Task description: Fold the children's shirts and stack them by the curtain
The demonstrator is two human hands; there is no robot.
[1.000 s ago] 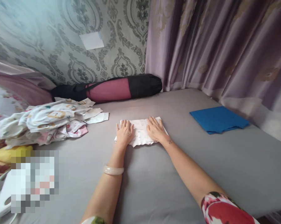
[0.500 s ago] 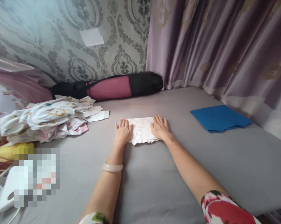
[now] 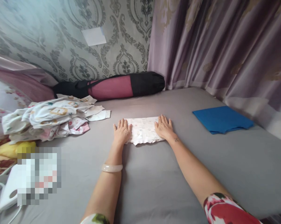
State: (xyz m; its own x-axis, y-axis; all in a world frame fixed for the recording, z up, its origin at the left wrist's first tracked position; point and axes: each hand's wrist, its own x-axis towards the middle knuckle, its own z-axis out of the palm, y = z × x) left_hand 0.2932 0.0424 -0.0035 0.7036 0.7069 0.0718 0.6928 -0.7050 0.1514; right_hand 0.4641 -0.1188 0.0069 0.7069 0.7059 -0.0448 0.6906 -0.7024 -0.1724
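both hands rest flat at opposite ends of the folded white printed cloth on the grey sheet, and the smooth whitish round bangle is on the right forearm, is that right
Not quite: the head view shows the smooth whitish round bangle on the left forearm. Both hands, left hand and right hand, do rest flat at opposite ends of the folded white printed cloth on the grey sheet.

1. The printed cloth [image 3: 144, 129] is whitish-pink, dotted with small faint motifs — too tiny to make out.
2. It lies flat in a rough oblong, its far edge nearly straight, its near edge wavy.
3. It rests on the grey sheet [image 3: 145, 177] — long side running across the view.
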